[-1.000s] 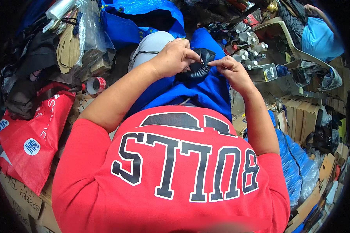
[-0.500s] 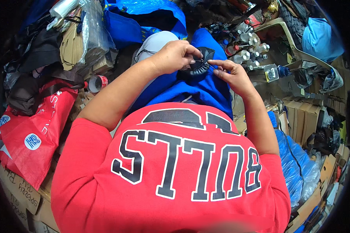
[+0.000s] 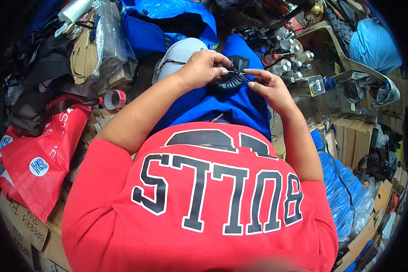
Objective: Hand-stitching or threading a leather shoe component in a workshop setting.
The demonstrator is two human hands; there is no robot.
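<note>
On my blue-clad lap lies a black, leather-like piece (image 3: 228,85) with a gathered, pleated edge. My left hand (image 3: 203,69) reaches over its left side, thumb and forefinger pinched on a thin, pale, needle-like strand (image 3: 231,71). From the right, my right hand (image 3: 272,88) comes to the same edge, with its finger and thumb closed about another thin strand (image 3: 245,78). Both strands meet near the middle of the black piece. Whether they are needles or thread is too small to tell.
A blue bag (image 3: 133,27) gapes beyond my knees. Several plastic bottles (image 3: 285,65) stand at the far right, near a clear container (image 3: 316,85). A red bag (image 3: 54,154) lies on the left, beside stacked cardboard (image 3: 82,59). Blue plastic (image 3: 335,190) lies at right.
My right finger and thumb have spread slightly apart at the strand. The left hand has shifted only a little, and the black piece stays on my lap.
</note>
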